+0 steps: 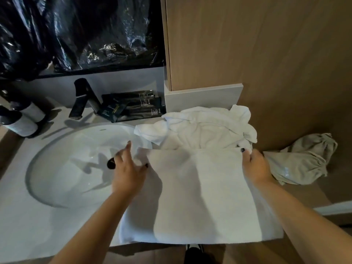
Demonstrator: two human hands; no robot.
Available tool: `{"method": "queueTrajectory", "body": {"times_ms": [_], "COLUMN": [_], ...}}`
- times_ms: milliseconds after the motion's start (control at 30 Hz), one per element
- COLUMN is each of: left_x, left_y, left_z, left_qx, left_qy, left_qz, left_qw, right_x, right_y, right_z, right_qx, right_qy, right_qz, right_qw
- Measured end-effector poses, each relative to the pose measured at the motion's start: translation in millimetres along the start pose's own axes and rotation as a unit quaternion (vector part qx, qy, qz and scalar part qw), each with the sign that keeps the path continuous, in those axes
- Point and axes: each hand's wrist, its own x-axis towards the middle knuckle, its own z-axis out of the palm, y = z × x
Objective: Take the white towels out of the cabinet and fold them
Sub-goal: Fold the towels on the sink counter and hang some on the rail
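Flat white towel (200,197) on surface (38,225): left hand (127,174) open at far-left corner, right hand (255,166) pinching far-right corner. Align edges squarely before creasing.

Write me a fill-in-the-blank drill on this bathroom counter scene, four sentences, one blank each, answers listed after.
1. The flat white towel lies on the counter to the ____ of the sink basin.
2. Beyond the flat towel sits a crumpled pile of ____ towels.
3. The right hand pinches the towel's far ____ corner.
4. The faucet behind the basin is ____ in colour.

Missing words: right; white; right; black
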Motion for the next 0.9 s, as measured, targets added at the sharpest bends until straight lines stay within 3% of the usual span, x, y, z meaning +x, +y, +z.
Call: {"method": "queueTrajectory", "body": {"times_ms": [100, 200, 267, 333, 433, 533, 667, 833, 900], "left_x": [-44, -80, -99, -114, -131, -137, -137, -133, -129], "left_y": [-28, -52, -59, -63, -65, -66, -62, -56, -57], "left_z": [3, -1, -5, -8, -9, -9, -9, -15, -17], "left_qx": [-0.111, -0.126, -0.133, -0.147, -0.158, -0.144, -0.139, -0.119, -0.114], "left_qy": [0.003, 0.016, 0.025, 0.020, 0.000, 0.003, -0.006, -0.026, -0.048], "left_qz": [-0.095, -0.131, -0.133, -0.127, -0.123, -0.123, -0.087, -0.024, -0.041], "left_qw": [0.989, 0.983, 0.982, 0.981, 0.980, 0.982, 0.986, 0.992, 0.991], "right_x": [-1, -7, -19, -40, -84, -128, -153, -148, -149], "right_y": [5, -4, -17, -38, -76, -109, -123, -120, -120], "right_z": [8, 5, 1, 4, 26, 65, 106, 115, 115], "right_qx": [-0.010, -0.023, -0.067, -0.102, -0.097, -0.137, -0.187, -0.258, -0.261], "right_qy": [0.020, 0.047, 0.117, 0.136, 0.021, -0.111, -0.270, -0.265, -0.259], "right_qz": [0.010, -0.003, -0.058, -0.182, -0.440, -0.571, -0.495, -0.491, -0.494], "right_qw": [1.000, 0.999, 0.989, 0.969, 0.892, 0.802, 0.805, 0.789, 0.788]}}
